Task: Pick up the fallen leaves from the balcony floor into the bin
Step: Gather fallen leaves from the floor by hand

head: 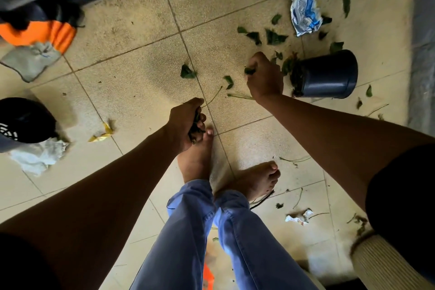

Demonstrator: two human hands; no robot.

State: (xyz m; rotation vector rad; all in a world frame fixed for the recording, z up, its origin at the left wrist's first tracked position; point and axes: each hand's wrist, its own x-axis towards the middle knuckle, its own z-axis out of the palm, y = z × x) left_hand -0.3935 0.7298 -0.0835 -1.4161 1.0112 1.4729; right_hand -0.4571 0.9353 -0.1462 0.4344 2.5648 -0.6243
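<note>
Green fallen leaves [274,36] lie scattered over the beige tiled floor [141,31], most of them at the upper right. A black bin [329,74] lies tipped on its side at the right, its mouth facing left with leaves inside. My left hand [186,122] grips a bunch of dark leaves above my bare foot. My right hand [264,75] is curled round a leaf just left of the bin's mouth. More single leaves [187,71] and thin stems [239,95] lie between my two hands.
A crumpled blue-and-white wrapper [304,11] lies above the bin. An orange and grey cloth [37,38] sits at the upper left by a dark door track. A black object [21,120], white paper [38,155] and a yellow scrap [102,135] lie left. My bare feet [256,179] stand centre.
</note>
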